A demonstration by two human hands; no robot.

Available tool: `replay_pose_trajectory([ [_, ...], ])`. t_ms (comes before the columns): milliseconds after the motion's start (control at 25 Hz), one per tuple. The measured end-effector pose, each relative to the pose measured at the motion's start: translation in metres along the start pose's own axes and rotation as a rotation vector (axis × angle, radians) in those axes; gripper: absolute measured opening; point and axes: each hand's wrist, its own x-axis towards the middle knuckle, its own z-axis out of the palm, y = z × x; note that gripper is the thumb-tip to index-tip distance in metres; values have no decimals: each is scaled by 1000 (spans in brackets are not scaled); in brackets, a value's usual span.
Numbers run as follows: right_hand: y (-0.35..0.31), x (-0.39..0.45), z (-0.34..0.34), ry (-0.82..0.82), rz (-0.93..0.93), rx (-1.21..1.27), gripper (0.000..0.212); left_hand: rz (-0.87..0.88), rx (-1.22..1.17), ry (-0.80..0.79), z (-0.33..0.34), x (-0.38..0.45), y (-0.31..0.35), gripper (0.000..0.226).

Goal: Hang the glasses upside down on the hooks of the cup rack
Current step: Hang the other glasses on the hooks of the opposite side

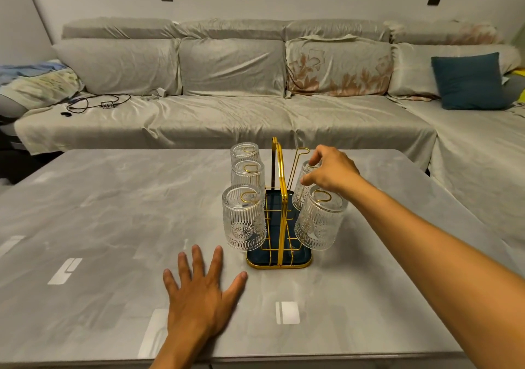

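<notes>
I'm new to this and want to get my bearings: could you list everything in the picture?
glasses: five, clear ribbed, upside down on the rack hooks
cup rack: one, gold wire with dark blue tray, mid-table
empty hook: one, gold, far right of rack
table: one, grey marbled
sofa: one, pale grey covers, behind table
cushion: one, teal, right on sofa
cables: black, left on sofa
left hand: flat on table
right hand: gripping the right middle glass
</notes>
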Motion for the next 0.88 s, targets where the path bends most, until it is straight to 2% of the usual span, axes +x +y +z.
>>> replay_pose_trajectory([
  [120,2,-3,2,-29,-8,9,40,-10,8,-8,-1,0,0,95],
  [200,6,-2,-7,-59,-23,154,34,-5,13,-5,-2,-1,2,95],
  [240,11,-1,-13,-18,-18,277,31,-3,11,4,-2,-1,1,95],
  [320,31,2,-21,226,51,474,24,4,10,5,-3,-1,1,94],
  [400,66,2,-18,423,221,537,24,15,10,7,-3,-1,3,93],
  [440,83,1,-10,411,318,543,33,20,10,11,-3,-1,2,93],
  [520,114,4,15,268,430,543,59,16,16,15,-3,-2,1,93],
  [600,132,14,38,159,431,569,81,6,22,24,-1,-2,1,94],
  [680,137,29,58,117,399,624,96,-10,4,41,0,0,2,94],
  [880,130,53,77,7,379,856,94,5,22,30,0,1,1,93],
])
